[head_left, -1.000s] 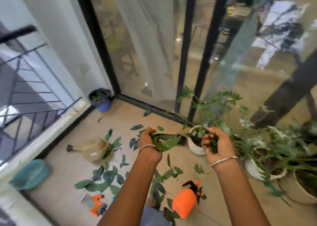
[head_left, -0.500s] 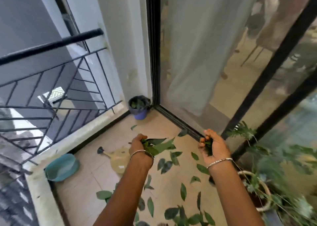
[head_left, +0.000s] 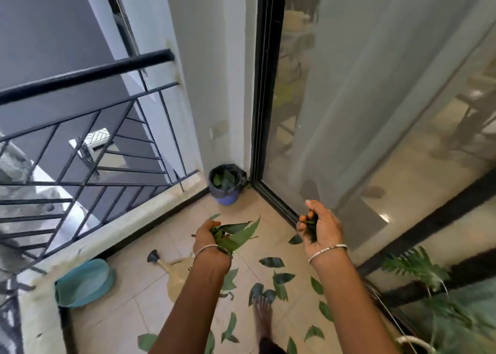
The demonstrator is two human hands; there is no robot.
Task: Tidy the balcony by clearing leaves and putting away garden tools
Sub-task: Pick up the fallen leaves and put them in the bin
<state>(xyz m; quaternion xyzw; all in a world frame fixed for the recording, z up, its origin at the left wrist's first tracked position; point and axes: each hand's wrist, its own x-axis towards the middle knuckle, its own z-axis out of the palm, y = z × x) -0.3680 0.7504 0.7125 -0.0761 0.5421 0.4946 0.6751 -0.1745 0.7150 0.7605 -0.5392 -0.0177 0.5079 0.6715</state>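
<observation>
Both fists full — left hand and right hand clutch leaves.

The tiled floor is strewn with loose green leaves, thickest toward the near side. A beige watering can lies on its side among them, and a teal basin sits tilted by the railing ledge. A blue bin lined with a black bag stands in the far corner.

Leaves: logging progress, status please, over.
Left grip holds leaf bunch, right grip holds few leaves. Lined bin ahead in corner, part filled. Watering can, loose leaves on floor between.
</observation>
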